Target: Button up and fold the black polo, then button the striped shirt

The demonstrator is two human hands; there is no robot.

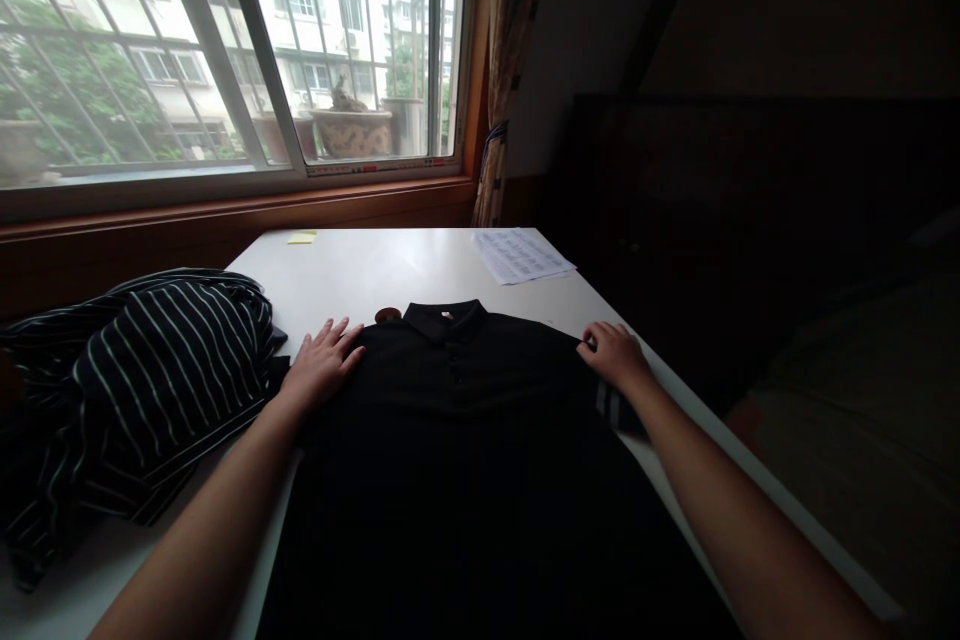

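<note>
A black polo shirt (480,460) lies spread face up on the white table (360,265), its collar pointing away from me. Flat on the shirt's left shoulder area rests my left hand (322,365), fingers stretched out and apart. At the opposite shoulder, my right hand (615,355) has its fingers closed in a pinch on the shirt's edge, near a sleeve with light stripes. Just beyond the shirt, left of the collar, a small brown round object (388,315) is partly covered.
A heap of black-and-white striped clothing (165,370) takes up the table's left side. Printed papers (521,255) lie at the far right corner, a yellow note (301,238) at the far left. Behind the table are a barred window (352,50) and a tied curtain (495,140).
</note>
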